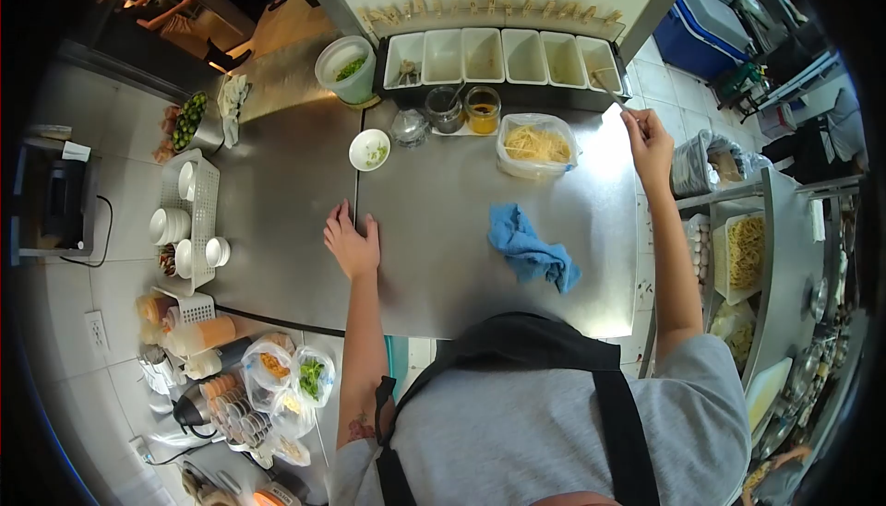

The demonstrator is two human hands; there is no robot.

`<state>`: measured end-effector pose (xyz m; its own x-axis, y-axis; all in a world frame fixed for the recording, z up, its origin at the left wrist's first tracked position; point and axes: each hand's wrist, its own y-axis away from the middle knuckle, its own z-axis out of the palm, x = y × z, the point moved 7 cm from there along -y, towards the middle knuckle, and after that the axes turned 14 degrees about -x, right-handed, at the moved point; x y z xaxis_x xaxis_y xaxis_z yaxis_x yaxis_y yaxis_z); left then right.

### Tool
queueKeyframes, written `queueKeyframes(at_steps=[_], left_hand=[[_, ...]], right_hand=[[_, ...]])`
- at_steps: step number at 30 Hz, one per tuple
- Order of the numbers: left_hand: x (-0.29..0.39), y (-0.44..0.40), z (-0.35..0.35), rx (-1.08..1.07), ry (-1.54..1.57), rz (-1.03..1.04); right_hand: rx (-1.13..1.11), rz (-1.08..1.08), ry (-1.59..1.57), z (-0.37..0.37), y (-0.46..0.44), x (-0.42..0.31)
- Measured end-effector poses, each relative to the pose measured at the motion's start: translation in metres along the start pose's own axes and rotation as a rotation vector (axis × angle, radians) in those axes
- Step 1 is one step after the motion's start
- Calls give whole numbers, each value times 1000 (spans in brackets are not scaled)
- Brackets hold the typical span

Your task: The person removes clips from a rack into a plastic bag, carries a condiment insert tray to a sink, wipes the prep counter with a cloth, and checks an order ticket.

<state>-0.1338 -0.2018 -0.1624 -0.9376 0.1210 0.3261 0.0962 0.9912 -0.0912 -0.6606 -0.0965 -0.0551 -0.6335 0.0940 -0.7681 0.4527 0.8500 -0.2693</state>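
My left hand (pixel 351 240) rests on the steel table (pixel 425 257) with its fingers apart, holding nothing. A small white bowl (pixel 370 150) with bits of chopped green in it stands just beyond that hand. Out at the right edge, my right hand (pixel 652 144) is closed on the handle of a thin metal utensil (pixel 610 93). The utensil's far end reaches into the rightmost white bin (pixel 596 45); its tip is too small to tell its kind. Left of my right hand stands a bagged tub of yellow shreds (pixel 537 144). A crumpled blue cloth (pixel 531 248) lies nearer me.
Several white bins (pixel 483 56) line the back, with clothespins (pixel 491 3) above. Before them stand a jar of yellow contents (pixel 483 111) and a dark jar (pixel 445 111). A tub of greens (pixel 346 70) is at back left; a basket of bowls (pixel 205 220) stands left.
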Motion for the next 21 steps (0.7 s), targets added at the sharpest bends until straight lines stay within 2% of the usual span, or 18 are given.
queueKeyframes(at_steps=[1, 3, 5, 6, 11, 17, 19, 21], left_hand=[[0, 0, 0, 1, -4, 0], [-3, 0, 2, -7, -15, -3], [-1, -1, 2, -3, -24, 6], [1, -1, 2, 4, -29, 12], [0, 0, 2, 10, -27, 18], [-1, 0, 1, 9, -16, 10], [1, -1, 1, 17, -12, 18], [2, -2, 1, 19, -10, 23]], right_hand=[[-59, 40, 22, 4, 8, -4], [-117, -39, 37, 21, 26, -17], [-401, -3, 177, 50, 37, -14], [-476, -26, 329, 59, 41, -14], [-519, 74, 386, 36, 37, -38], [-568, 3, 462, 22, 21, -56], [-558, 22, 459, 12, 8, -61], [-439, 15, 455, -11, -19, -56]])
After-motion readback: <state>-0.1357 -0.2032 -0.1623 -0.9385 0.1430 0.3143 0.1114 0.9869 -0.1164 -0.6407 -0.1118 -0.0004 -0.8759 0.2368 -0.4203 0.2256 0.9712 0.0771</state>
